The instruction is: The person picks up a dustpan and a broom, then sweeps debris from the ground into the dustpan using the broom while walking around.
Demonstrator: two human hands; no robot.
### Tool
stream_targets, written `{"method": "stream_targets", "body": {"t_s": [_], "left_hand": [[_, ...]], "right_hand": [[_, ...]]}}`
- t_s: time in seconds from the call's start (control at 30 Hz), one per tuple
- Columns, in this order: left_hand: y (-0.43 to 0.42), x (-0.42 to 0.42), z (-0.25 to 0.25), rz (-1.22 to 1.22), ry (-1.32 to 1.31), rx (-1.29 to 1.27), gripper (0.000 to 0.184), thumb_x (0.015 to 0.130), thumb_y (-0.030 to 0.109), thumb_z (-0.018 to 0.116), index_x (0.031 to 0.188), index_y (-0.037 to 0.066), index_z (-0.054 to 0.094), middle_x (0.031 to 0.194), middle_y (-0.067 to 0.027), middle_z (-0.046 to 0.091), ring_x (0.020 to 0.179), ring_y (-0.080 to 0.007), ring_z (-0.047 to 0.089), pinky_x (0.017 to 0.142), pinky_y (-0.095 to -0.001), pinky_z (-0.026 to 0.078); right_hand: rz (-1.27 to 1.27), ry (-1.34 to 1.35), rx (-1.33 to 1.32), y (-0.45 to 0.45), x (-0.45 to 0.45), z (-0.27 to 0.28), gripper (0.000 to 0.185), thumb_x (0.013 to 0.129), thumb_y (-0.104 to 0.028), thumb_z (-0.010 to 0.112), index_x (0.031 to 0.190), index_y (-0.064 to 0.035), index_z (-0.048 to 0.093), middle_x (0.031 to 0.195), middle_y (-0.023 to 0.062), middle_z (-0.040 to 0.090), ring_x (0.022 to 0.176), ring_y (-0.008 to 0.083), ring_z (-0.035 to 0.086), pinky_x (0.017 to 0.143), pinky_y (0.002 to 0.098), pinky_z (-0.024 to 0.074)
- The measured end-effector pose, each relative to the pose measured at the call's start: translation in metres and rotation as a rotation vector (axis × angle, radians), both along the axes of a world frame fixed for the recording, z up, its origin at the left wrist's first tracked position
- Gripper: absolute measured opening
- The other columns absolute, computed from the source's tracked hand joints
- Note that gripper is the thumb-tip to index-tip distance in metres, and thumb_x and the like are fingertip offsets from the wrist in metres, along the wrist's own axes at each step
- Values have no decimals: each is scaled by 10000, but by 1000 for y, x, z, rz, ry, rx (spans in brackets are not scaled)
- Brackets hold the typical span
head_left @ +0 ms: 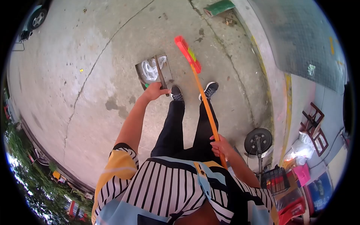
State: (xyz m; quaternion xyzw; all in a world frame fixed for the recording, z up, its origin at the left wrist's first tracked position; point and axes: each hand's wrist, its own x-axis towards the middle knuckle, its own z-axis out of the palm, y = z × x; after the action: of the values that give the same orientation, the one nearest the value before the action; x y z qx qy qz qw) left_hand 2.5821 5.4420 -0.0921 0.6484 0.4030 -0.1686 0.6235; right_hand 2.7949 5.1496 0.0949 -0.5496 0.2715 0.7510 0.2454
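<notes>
My right hand is wrapped around the orange handle of a broom. The broom's red and yellow head rests on the concrete ahead of my feet. Further left, my left hand is closed at the near end of the dark stick handle of a dustpan. White crumpled plastic lies in the dustpan. Beside my left fingers a small green piece shows. Part of the grip is hidden by the back of the hand.
A green curved piece lies by the kerb at the top. On the right stand a wheel with a basket, a brown wooden frame and white bags. A parked vehicle's wheel is at the upper left.
</notes>
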Motion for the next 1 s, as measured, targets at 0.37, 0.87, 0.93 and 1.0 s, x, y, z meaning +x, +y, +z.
{"method": "stream_targets", "body": {"t_s": [0.37, 0.87, 0.93, 1.0], "left_hand": [[5, 13, 20, -27, 41, 10, 406, 709, 340, 697, 833, -38, 617, 718, -74, 609, 680, -120, 528, 645, -291, 432], [-60, 137, -1, -278, -19, -112, 407, 697, 368, 689, 808, -21, 643, 711, -98, 627, 651, -151, 569, 622, -301, 444], [-76, 162, -20, -303, -32, -132, 422, 693, 370, 691, 815, -31, 640, 709, -102, 625, 651, -148, 567, 626, -301, 445], [-85, 196, 4, -370, 2, -126, 425, 689, 363, 695, 823, -37, 636, 705, -98, 623, 650, -142, 562, 626, -300, 444]], "right_hand": [[-313, 235, 176, -2, -24, -16, 180, 794, -51, 511, 931, -66, 396, 532, -1, 343, 344, 87, 324, 322, 228, 256], [-569, -279, -70, -107, 94, -108, 181, 744, -16, 514, 780, -98, 356, 521, -7, 350, 374, 100, 346, 339, 260, 294], [-529, -164, -21, -95, 70, -82, 165, 753, -21, 510, 798, -88, 366, 513, -8, 343, 367, 102, 342, 334, 259, 288], [-534, -47, 58, -111, 65, -56, 155, 762, -25, 509, 821, -79, 376, 508, -5, 339, 362, 103, 339, 332, 257, 284]]}}
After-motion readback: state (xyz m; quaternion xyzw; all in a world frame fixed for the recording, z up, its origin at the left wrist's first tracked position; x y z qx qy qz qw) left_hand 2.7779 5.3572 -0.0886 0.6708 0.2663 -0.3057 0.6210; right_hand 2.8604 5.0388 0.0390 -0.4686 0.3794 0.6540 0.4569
